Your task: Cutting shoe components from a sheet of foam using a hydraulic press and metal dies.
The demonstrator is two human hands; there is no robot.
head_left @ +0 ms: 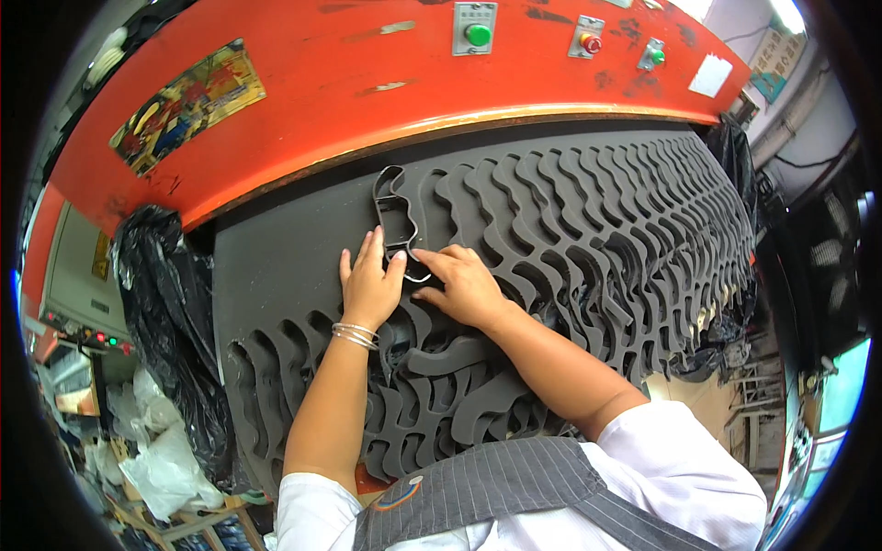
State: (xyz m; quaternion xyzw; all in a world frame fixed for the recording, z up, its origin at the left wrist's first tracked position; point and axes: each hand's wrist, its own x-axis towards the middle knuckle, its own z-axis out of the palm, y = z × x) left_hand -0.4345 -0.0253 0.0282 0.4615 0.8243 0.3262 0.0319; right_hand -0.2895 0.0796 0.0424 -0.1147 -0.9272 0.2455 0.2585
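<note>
A narrow, wavy-edged metal cutting die (413,222) with crossbars stands on a thick dark grey foam sheet (299,234). My left hand (370,289), with bangles at its wrist, has its thumb and fingers about the die's near left side. From the right, my right hand (462,286) holds the near end, its thumb and index finger either side of the rim. My fingers partly hide that end. Rows of curved slots run through the foam to the right of the die and at the near left. Loose curved foam pieces (450,356) lie jumbled near my forearms.
A red press machine (331,83) spans the far side, with a green button (478,35), a red button (591,43) and another green button (656,57). Black plastic (165,303) hangs at the left. White plastic bags (170,468) sit lower left.
</note>
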